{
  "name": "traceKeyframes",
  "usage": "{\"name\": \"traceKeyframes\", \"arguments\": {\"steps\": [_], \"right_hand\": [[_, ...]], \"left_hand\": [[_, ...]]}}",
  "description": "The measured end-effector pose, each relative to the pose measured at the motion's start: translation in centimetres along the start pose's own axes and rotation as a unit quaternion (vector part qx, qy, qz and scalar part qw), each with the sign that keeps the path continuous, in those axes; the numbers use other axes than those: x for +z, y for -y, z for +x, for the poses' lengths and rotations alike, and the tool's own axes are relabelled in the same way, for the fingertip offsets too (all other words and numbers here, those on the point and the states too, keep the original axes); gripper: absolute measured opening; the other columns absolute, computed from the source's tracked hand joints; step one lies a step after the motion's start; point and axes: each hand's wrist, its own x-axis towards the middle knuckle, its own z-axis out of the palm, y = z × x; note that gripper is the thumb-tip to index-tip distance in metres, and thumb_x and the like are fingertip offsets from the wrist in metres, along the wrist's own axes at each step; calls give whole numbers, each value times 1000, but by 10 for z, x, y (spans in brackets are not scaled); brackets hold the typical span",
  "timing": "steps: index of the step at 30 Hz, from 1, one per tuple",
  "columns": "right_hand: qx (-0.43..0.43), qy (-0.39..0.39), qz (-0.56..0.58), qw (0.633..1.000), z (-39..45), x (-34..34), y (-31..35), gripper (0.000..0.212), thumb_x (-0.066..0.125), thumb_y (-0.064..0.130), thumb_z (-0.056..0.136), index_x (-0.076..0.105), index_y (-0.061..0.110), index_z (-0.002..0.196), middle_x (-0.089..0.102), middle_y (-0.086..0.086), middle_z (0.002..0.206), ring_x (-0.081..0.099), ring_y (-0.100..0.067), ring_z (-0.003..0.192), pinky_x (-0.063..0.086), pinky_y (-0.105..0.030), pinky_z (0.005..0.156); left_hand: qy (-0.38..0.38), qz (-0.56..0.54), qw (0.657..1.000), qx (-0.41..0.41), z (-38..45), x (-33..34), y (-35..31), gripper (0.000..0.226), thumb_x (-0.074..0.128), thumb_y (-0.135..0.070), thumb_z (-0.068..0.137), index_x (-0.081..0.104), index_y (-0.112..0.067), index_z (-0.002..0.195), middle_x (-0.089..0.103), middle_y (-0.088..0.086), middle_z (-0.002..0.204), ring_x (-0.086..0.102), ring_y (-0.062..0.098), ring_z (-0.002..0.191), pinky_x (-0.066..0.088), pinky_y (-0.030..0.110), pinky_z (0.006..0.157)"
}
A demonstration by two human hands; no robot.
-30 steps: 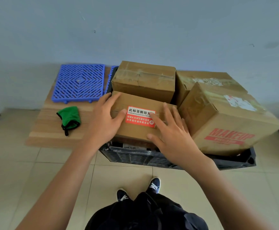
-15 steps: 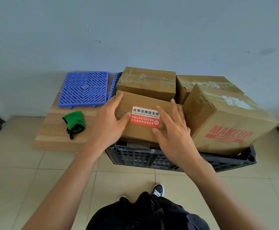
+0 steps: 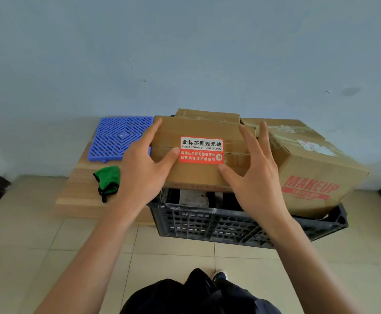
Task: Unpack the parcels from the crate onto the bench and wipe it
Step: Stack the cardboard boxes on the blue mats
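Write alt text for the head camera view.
Two bare hands, left hand and right hand, grip a cardboard box with a red label above a dark crate of parcels. To the left, a wooden bench holds a green cloth and a blue grid panel.

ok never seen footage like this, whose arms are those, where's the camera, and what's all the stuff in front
No machine here: the arms are a person's own, filmed by a wide-angle camera on their head that looks down, so you also see their lap and a shoe. The left hand and right hand grip the two ends of a cardboard box with a red sticker, held above a dark plastic crate. More boxes sit in the crate, the largest printed MAKEUP. To the left is a low wooden bench that holds a blue grid mat and a green cloth.
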Motion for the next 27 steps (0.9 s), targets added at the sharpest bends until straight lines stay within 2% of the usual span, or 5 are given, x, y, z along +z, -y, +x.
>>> {"name": "traceKeyframes", "arguments": {"steps": [3, 7, 12, 16, 27], "right_hand": [[0, -21, 27, 999, 1, -7, 9, 88, 81, 34, 86, 27, 50, 154, -5, 21, 168, 11, 14, 137, 21, -20, 106], [0, -45, 83, 996, 2, -17, 18, 92, 84, 32, 82, 27, 56, 151, 7, 17, 169, 24, -3, 150, 36, -40, 118], [9, -56, 281, 958, 7, -22, 23, 90, 82, 18, 81, 35, 39, 154, 60, 20, 138, 56, -1, 130, 48, -38, 108], [53, -56, 386, 919, 18, -19, 24, 89, 80, 25, 82, 34, 22, 158, 62, 5, 142, 60, -4, 127, 47, -37, 111], [103, -155, 412, 892, 42, 16, 19, 45, 83, 35, 79, 67, 23, 119, 72, 2, 115, 69, -17, 111, 54, -45, 102]], "left_hand": [[-18, -33, 999, 23, -3, -8, -9, 78, 71, -49, 86, 38, -38, 155, 47, -27, 137, 52, -4, 123, 54, 42, 104], [-65, -65, 992, 81, -6, -17, -16, 80, 78, -36, 86, 39, -31, 156, 46, -49, 125, 47, -25, 118, 42, 1, 94], [-89, -132, 981, 109, -6, -26, -11, 102, 84, -20, 82, 21, -35, 161, 49, -37, 142, 48, -7, 134, 48, 13, 100], [-119, -126, 979, 106, -3, -23, -2, 93, 84, -12, 83, 33, -29, 158, 49, -14, 154, 45, 7, 143, 50, 39, 109], [-157, -382, 911, 18, 15, -21, 17, 30, 76, -12, 77, 61, -19, 102, 72, 0, 120, 67, 16, 116, 54, 31, 93]]}}
